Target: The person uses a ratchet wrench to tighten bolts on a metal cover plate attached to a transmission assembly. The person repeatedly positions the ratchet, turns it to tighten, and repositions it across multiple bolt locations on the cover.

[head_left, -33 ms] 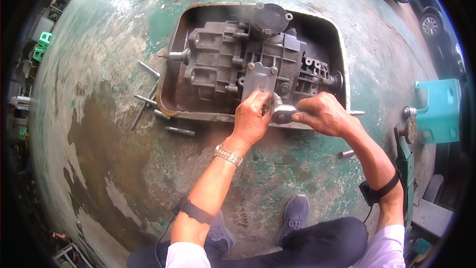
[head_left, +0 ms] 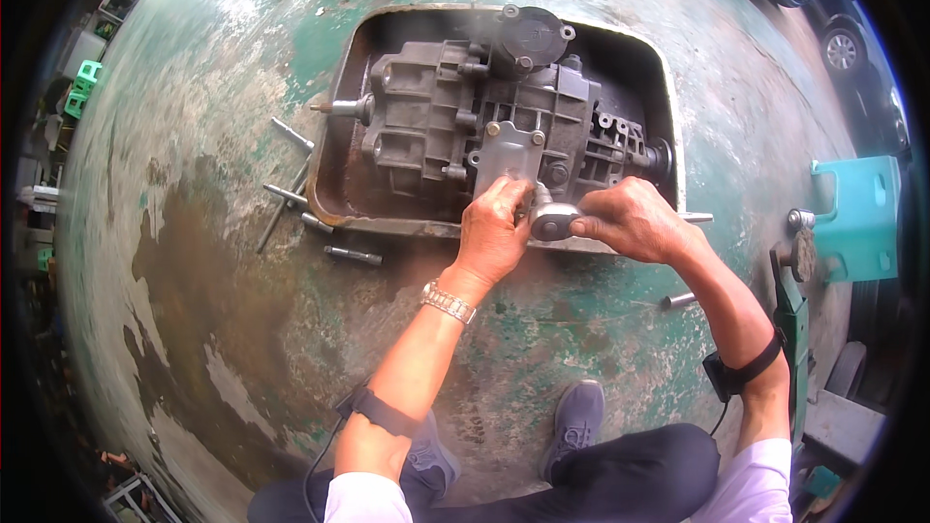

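Note:
A grey metal gearbox (head_left: 455,111) lies on its side in a shallow rusty metal tray (head_left: 407,226) on the worn green floor. At its near edge a chrome ratchet wrench (head_left: 555,222) sits against the housing, just below a smooth grey cover plate (head_left: 509,150). My right hand (head_left: 635,221) grips the wrench's handle from the right. My left hand (head_left: 492,232), with a metal watch at the wrist, curls its fingers over the wrench's head and the lower edge of the cover plate. The part under the wrench's head is hidden by my fingers.
Several loose bolts and bars lie left of the tray, such as a long bolt (head_left: 292,135) and a dark socket bar (head_left: 353,255). Another bolt (head_left: 679,300) lies at the right. A teal stand (head_left: 857,218) is at the far right. My shoes (head_left: 573,426) are below.

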Motion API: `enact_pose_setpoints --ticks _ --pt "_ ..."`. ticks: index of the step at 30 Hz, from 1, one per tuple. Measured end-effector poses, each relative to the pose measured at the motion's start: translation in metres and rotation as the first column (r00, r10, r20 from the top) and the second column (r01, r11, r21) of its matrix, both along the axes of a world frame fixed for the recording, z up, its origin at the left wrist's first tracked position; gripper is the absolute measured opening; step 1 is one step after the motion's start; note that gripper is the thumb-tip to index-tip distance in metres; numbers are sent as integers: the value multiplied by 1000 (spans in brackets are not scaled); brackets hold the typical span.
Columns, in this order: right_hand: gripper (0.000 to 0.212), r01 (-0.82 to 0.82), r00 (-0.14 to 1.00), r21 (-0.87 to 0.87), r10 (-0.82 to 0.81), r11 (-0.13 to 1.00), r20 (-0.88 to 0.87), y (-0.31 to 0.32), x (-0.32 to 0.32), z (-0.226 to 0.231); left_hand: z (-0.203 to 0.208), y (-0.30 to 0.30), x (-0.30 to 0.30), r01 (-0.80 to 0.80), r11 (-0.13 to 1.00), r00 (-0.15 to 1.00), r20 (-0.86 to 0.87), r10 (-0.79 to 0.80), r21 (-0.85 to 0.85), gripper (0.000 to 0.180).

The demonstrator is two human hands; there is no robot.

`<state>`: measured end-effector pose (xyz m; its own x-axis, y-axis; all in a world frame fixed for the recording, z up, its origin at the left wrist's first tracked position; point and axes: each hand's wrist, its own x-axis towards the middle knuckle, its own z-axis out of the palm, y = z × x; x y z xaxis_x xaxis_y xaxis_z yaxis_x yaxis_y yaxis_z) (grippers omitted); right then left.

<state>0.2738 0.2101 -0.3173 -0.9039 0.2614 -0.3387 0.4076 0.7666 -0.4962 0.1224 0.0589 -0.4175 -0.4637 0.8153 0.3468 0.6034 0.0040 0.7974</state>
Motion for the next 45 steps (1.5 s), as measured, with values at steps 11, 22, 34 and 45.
enact_pose_setpoints --ticks 11,22,34,45 --pt "32 -57 997 131 50 990 53 21 -32 19 -6 2 3 -39 999 999 -8 40 27 30" --pt "39 439 884 -300 -467 847 -24 -33 10 -38 -6 5 5 -75 997 996 -57 76 8 30" --pt "48 308 537 -916 -842 256 -54 -132 -20 -98 -3 -3 -5 71 983 982 187 -40 -167 37" --pt "39 337 813 -559 -534 757 -232 -79 20 -48 -4 -1 0 37 995 999 27 -35 -95 36"
